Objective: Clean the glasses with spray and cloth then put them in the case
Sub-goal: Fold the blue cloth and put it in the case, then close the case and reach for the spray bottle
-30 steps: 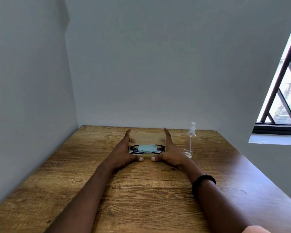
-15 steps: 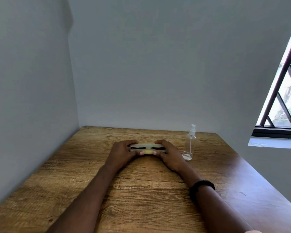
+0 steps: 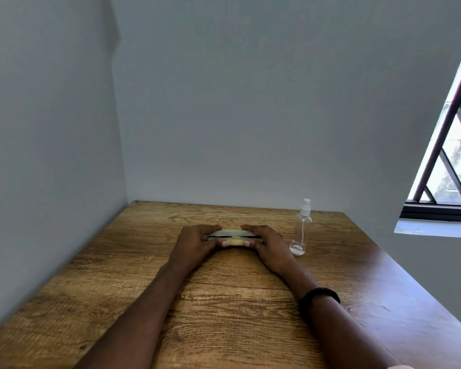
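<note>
A pale beige glasses case (image 3: 232, 234) lies on the wooden table (image 3: 224, 315), its lid folded down almost flat. A thin dark slit still shows along its front, where the black glasses frame sits inside. My left hand (image 3: 194, 245) grips the case's left end, fingers curled over the lid and thumb at the front edge. My right hand (image 3: 268, 245) grips the right end the same way. The blue cloth is hidden inside the case. A clear spray bottle (image 3: 300, 230) with a white nozzle stands upright just right of my right hand.
Grey walls close off the table at the left and the back. A barred window (image 3: 453, 166) with a white sill sits to the right. A black band circles my right wrist (image 3: 318, 295).
One second ago the case stood open with the glasses and blue cloth showing. Both hands have folded the lid down, and the case is now nearly closed.
</note>
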